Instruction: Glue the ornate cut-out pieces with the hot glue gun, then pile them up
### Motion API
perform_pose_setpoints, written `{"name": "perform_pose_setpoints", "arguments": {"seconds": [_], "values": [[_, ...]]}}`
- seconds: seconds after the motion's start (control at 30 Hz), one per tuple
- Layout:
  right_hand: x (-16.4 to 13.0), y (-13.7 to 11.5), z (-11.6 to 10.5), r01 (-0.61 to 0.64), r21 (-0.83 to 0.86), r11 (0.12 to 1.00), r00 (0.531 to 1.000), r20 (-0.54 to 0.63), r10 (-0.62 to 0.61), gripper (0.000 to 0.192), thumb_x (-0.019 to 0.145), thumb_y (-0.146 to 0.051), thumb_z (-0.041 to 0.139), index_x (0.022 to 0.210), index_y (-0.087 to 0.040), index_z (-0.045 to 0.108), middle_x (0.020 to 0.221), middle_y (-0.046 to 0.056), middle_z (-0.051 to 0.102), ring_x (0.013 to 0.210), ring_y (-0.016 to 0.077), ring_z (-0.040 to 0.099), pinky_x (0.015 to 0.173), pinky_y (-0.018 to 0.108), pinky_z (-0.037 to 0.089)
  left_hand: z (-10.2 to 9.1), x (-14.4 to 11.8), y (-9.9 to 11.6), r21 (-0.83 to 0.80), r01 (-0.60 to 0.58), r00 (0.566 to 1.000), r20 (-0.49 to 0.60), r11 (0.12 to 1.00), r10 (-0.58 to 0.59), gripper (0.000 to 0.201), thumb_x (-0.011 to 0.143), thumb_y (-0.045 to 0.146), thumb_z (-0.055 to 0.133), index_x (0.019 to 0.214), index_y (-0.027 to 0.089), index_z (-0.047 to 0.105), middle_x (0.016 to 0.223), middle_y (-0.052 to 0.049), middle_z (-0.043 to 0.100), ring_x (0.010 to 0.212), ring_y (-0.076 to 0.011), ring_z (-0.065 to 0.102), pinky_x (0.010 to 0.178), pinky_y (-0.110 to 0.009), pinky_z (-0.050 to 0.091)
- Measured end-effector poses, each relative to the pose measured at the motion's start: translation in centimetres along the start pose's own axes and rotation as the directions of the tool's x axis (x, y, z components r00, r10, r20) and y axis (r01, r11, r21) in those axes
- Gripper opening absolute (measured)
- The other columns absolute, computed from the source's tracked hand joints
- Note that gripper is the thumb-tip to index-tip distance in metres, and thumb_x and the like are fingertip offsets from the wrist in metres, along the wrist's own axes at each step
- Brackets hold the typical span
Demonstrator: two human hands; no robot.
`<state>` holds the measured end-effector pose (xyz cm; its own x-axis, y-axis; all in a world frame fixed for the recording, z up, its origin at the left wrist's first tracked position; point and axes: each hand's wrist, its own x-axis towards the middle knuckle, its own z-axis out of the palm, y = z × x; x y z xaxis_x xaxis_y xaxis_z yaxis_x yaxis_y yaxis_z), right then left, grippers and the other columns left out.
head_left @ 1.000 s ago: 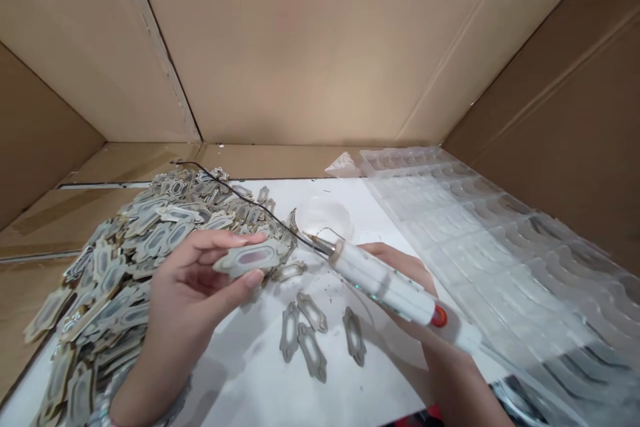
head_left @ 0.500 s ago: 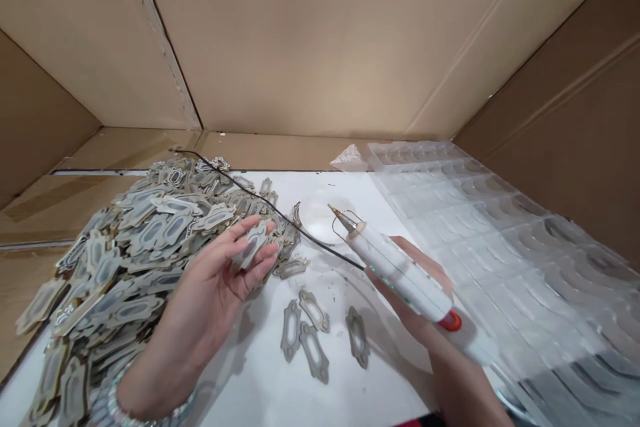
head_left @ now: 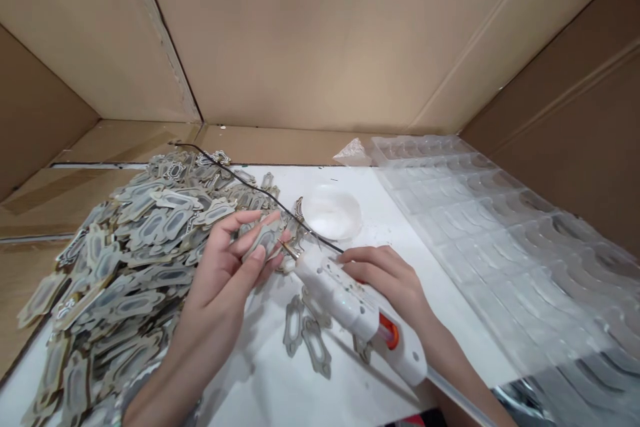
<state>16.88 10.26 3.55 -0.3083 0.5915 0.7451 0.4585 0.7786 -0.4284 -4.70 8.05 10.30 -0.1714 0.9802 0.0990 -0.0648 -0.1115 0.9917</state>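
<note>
My left hand (head_left: 240, 263) pinches a small grey plaque (head_left: 264, 240) with scalloped ends between thumb and fingers. Wrapped round a white glue gun (head_left: 350, 293), my right hand (head_left: 387, 273) points its thin metal nozzle leftward at the plaque's right edge; whether the tip touches I cannot tell. A clear glue stick (head_left: 460, 397) sticks out of the gun's rear. Below the gun lie several loose frame-like plaques (head_left: 316, 347) on the white board, partly covered by it. To the left spreads a large heap of similar plaques (head_left: 150, 233).
A round white dish (head_left: 333, 213) stands behind the gun. Clear plastic trays (head_left: 500, 233) with curved compartments fill the right side. A black cord (head_left: 240, 178) crosses the heap to the gun. Cardboard walls (head_left: 320, 33) enclose the board, and a small clear bag (head_left: 351, 151) lies at the back.
My right hand has brought the glue gun left and turned it, so its nozzle is at the plaque. My left thumb has closed onto the plaque, which earlier rested on the open fingers.
</note>
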Motion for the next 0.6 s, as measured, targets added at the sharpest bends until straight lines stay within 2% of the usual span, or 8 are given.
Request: {"name": "perform_pose_setpoints", "arguments": {"seconds": [0.23,0.6], "values": [[-0.08,0.20,0.50,-0.003,-0.027,1.000,1.000,0.008,0.004,0.022,0.099,-0.019,0.046,0.090,-0.021,0.066,0.100,0.005,0.073,0.080,0.0169,0.064,0.071,0.031,0.044,0.20,-0.31,-0.21,0.006,-0.006,0.999,0.033,1.000,0.006,0.035,0.082,0.037,0.077,0.111,0.029,0.057,0.134,-0.002,0.066,0.110,-0.0179,0.070,0.085,-0.020,0.059],[-0.28,0.05,0.54,-0.042,-0.052,0.998,0.998,0.033,0.044,0.021,0.096,-0.015,0.045,0.087,-0.021,0.063,0.096,0.004,0.072,0.076,0.0165,0.062,0.070,0.031,0.044,0.08,-0.46,-0.48,-0.006,0.008,0.999,0.036,1.000,-0.008,0.034,0.083,0.036,0.076,0.107,0.027,0.054,0.131,-0.005,0.068,0.110,-0.0205,0.070,0.084,-0.025,0.060]]}}
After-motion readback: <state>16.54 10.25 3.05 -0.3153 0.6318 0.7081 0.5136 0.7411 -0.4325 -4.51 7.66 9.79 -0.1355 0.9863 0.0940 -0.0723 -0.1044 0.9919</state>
